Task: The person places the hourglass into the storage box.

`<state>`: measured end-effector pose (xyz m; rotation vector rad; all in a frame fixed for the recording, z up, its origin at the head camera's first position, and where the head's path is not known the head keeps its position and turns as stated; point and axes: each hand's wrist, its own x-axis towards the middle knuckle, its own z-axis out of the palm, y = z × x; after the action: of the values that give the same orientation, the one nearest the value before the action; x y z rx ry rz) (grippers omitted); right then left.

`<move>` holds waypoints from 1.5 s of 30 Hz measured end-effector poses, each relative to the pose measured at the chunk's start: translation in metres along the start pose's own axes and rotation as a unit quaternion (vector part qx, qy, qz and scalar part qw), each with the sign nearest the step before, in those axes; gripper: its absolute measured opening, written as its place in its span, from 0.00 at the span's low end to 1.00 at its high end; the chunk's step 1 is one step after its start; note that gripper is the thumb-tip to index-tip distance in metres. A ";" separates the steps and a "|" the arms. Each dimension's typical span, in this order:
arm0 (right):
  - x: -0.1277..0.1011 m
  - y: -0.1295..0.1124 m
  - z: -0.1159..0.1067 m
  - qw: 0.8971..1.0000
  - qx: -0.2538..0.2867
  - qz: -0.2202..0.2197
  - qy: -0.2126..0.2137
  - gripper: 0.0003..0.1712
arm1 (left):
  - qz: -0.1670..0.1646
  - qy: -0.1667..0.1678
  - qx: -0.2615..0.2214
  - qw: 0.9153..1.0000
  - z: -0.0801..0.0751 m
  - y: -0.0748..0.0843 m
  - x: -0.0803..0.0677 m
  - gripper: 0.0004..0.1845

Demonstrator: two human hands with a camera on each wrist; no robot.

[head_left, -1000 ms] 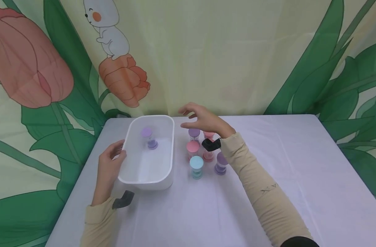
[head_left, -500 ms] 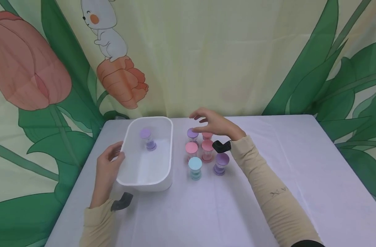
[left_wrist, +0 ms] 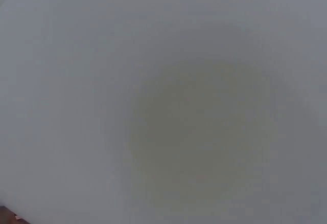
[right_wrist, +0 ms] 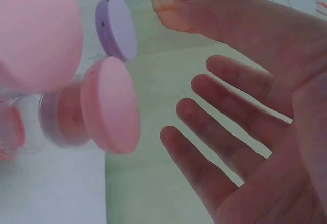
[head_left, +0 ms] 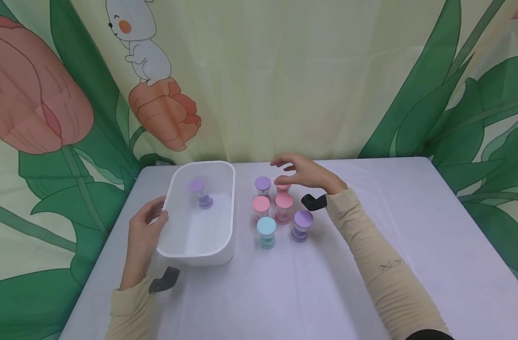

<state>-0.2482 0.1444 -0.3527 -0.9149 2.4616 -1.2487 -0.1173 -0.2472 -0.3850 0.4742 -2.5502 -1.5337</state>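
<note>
Your right hand [head_left: 308,174], fingers apart and empty, has moved right, past the rear purple hourglass [head_left: 263,183]; the rear pink hourglass [head_left: 283,188], upright on the table [head_left: 250,302], is now nearest. Your left hand [head_left: 143,233], fingers apart from thumb, touches the white bin [head_left: 212,259].

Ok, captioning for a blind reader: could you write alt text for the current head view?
A person's right hand, holding nothing, hovers at the back of six pink, purple and blue hourglasses on a white-covered table. The left hand touches a white bin with one purple hourglass inside. Behind hangs a backdrop showing a tulip and rabbit.
</note>
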 end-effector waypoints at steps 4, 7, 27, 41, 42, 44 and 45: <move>0.000 0.007 0.000 1.000 0.013 0.001 -0.003 0.28 | 0.003 -0.002 0.002 1.000 -0.003 0.002 0.000 0.24; 0.000 0.011 0.002 1.000 0.024 0.004 -0.004 0.27 | 0.004 0.000 0.001 1.000 -0.004 0.002 0.000 0.24; -0.007 0.034 0.007 0.999 0.028 0.030 -0.018 0.31 | 0.008 0.005 -0.001 1.000 0.000 0.004 0.001 0.23; -0.008 0.038 0.007 0.998 0.048 0.037 -0.020 0.28 | 0.006 0.000 0.001 1.000 0.002 0.000 0.001 0.23; -0.008 0.039 0.007 0.998 0.047 0.035 -0.020 0.28 | 0.008 0.000 0.002 1.000 0.002 0.000 0.001 0.23; -0.007 0.040 0.007 0.998 0.046 0.031 -0.021 0.28 | 0.011 -0.002 0.002 1.000 0.001 0.000 0.001 0.23; -0.007 0.039 0.007 0.998 0.045 0.030 -0.022 0.28 | 0.012 -0.002 0.001 1.000 0.001 0.000 0.002 0.23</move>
<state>-0.2561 0.1618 -0.3883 -0.8305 2.3611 -1.2929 -0.1195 -0.2469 -0.3855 0.4398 -2.5516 -1.5271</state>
